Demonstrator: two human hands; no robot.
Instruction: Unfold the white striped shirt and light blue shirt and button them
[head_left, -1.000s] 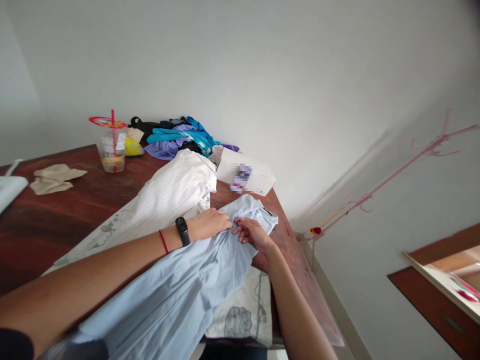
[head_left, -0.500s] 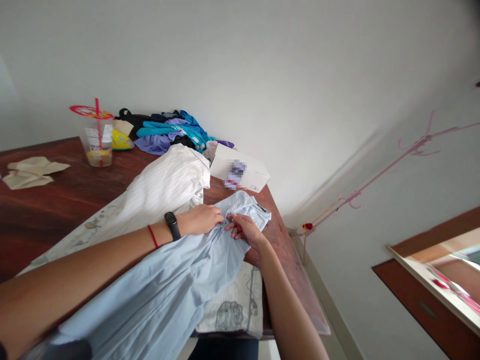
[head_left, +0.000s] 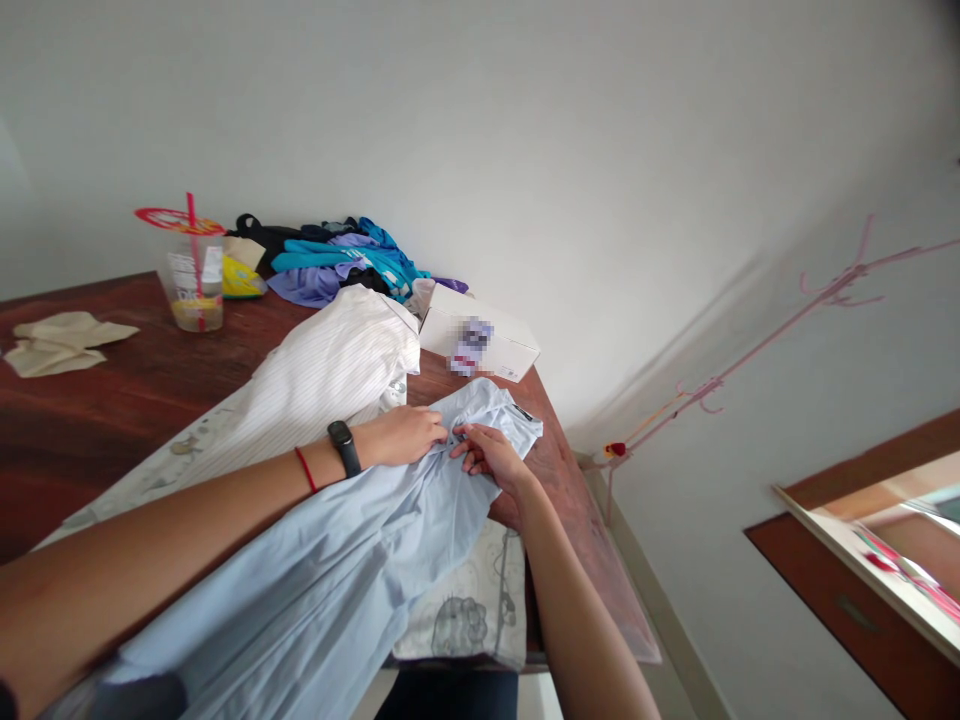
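A light blue shirt lies lengthwise across the table, its collar end with a dark label pointing away from me. My left hand, with a black band on the wrist, is closed on the shirt's front near the collar. Close beside it, my right hand pinches the same stretch of fabric, fingers curled. The small spot between my fingertips is too fine to make out. Under the shirt is a pale printed cloth. A white striped shirt lies to the left.
The dark wooden table carries a plastic cup with a red straw, beige cloths, a heap of clothes and a white box against the wall. A pink coat stand leans at the right.
Both hands stay at the same spot on the blue shirt, with only tiny finger movement. The view has shifted very slightly.
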